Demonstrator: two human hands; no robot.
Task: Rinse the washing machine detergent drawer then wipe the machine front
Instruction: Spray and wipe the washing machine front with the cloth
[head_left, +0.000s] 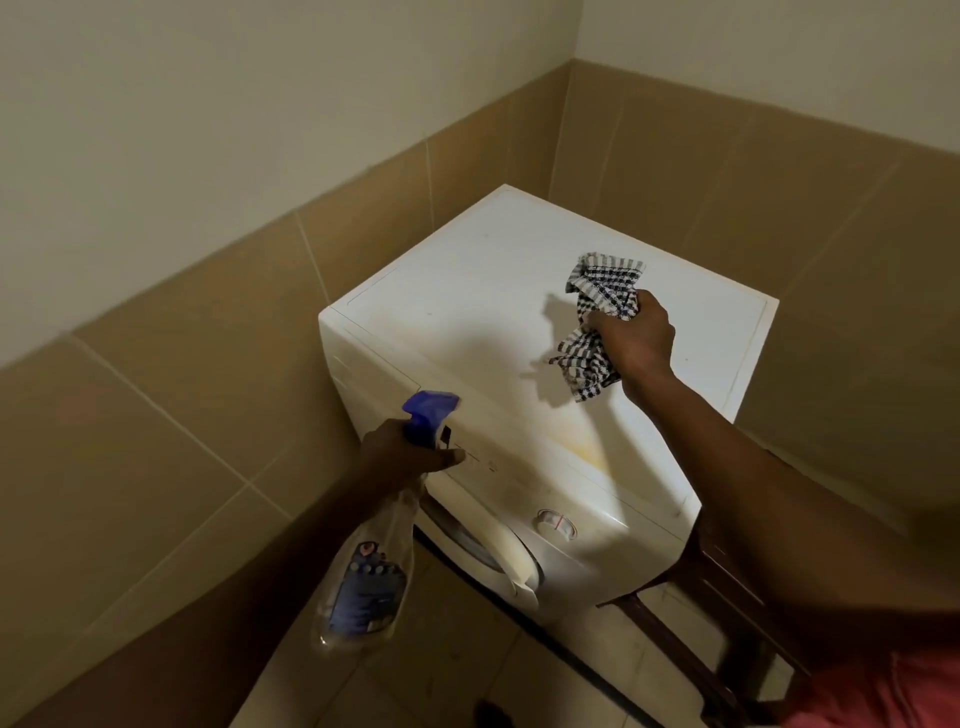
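Note:
A white front-loading washing machine (509, 312) stands in the room's corner, seen from above. Its front panel carries a round dial (557, 524) and the door rim (498, 551) below it. My left hand (405, 457) grips a clear spray bottle (371, 571) with a blue trigger head, held in front of the panel's left part. My right hand (636, 338) is closed around a crumpled black-and-white checked cloth (597, 322), held just over the machine's top. A yellowish stain (587, 447) marks the top's front edge. I cannot make out the detergent drawer.
Tan tiled walls (208, 415) close in behind and left of the machine, and another on its right. A dark wooden piece of furniture (727, 597) stands against the machine's right front corner. Pale floor tiles (415, 675) lie below.

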